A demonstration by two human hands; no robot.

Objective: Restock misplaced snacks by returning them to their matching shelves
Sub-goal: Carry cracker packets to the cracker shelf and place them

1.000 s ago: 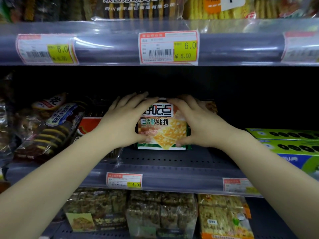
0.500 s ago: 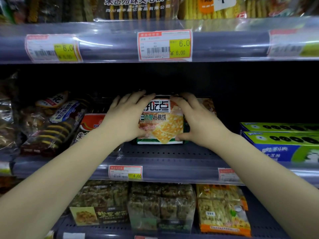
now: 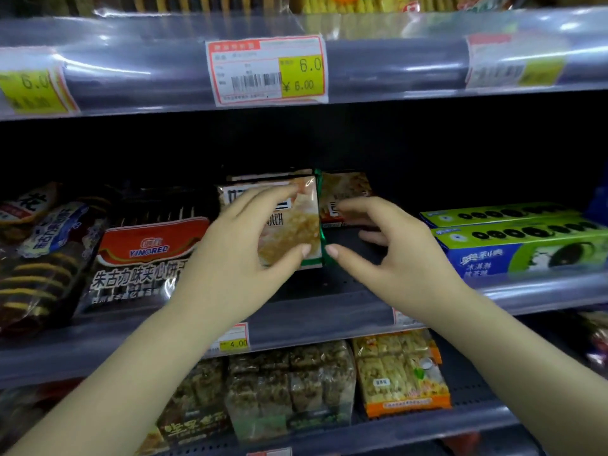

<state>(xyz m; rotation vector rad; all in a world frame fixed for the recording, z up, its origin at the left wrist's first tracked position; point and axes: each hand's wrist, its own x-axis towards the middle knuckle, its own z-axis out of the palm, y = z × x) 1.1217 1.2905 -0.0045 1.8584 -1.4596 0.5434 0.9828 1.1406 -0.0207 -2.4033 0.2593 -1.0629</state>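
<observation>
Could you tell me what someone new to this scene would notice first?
Two bare arms reach into the dim middle shelf: the left hand grips an upright cracker pack at its centre, while the right hand hovers open beside it. Above hangs a bright yellow price tag, and green biscuit boxes lie at the right.

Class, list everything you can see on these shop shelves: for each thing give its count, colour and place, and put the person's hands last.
Cracker pack: one, beige with green edge, upright mid-shelf.
Second pack: one, brownish, behind and right of it.
Red-banded biscuit bag: one, black and red, left of the cracker pack.
Striped biscuit bags: at least two, dark, far left.
Green boxes: two, green and blue, stacked at right.
Price tags: three on the top rail, white, red and yellow.
Nut bars: several clear packs, brown, bottom shelf.
Yellow pack: one, orange-yellow, bottom right.
Left hand: holds the cracker pack.
Right hand: open beside it, thumb at its green edge.
</observation>
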